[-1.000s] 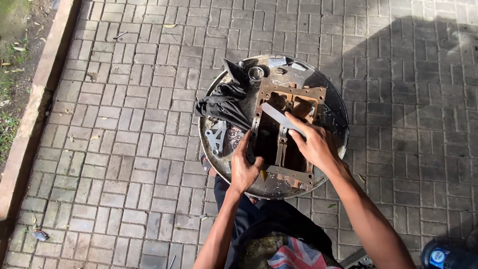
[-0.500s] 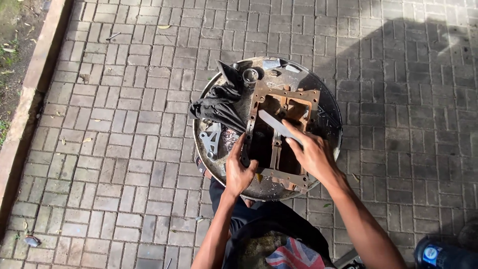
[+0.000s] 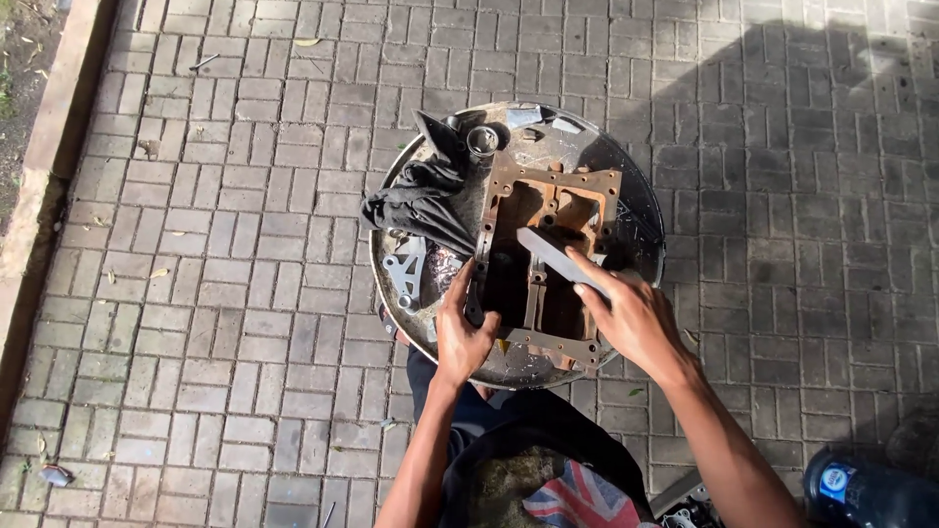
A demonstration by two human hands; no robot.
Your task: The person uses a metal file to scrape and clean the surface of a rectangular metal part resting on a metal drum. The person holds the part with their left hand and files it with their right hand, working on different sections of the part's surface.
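A round metal basin (image 3: 626,186) sits on the brick paving. Inside it lies a rusty rectangular engine casing (image 3: 548,205) with open cavities. My left hand (image 3: 462,328) grips the casing's near left edge. My right hand (image 3: 631,318) holds a flat grey scraper blade (image 3: 558,256), its tip angled into the middle of the casing. A dark crumpled rag (image 3: 421,200) lies on the basin's left side, with a small metal cylinder (image 3: 482,140) behind it and a silver bracket (image 3: 406,274) below it.
Brick paving (image 3: 225,323) surrounds the basin. A concrete kerb (image 3: 54,147) and soil run along the left. A blue-capped bottle (image 3: 861,489) lies at the lower right. My knees and a patterned cloth (image 3: 567,499) are just below the basin.
The right hand has drawn the scraper slightly down and right along the casing. The left hand keeps its grip on the casing's edge.
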